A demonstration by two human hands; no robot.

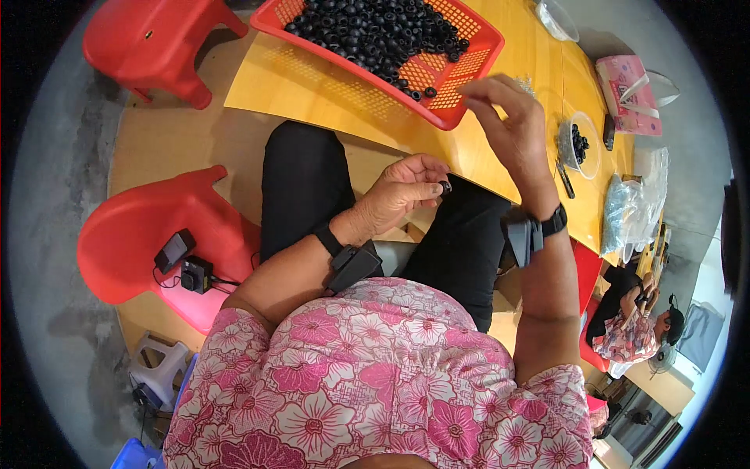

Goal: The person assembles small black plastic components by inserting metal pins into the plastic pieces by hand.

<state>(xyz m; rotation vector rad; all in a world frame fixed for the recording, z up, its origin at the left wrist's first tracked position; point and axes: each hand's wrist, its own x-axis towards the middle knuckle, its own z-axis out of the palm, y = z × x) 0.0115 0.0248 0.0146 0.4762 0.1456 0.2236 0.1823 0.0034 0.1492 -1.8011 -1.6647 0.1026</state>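
Note:
My left hand (406,191) rests over my lap at the yellow table's (328,98) near edge, its fingertips pinched on a small black ring (444,187). My right hand (508,125) is raised over the table beside the corner of a red perforated basket (449,78) filled with several black rings (375,31). Its fingers are curled together near the basket's rim; I cannot tell whether they hold anything. Both wrists carry black straps with small devices.
A clear bowl (580,146) with a few black rings stands on the table to the right, next to a pink packet (629,94) and clear bags (637,207). Red plastic chairs (148,234) stand at my left, one bearing small black devices. Another person (637,324) sits at the lower right.

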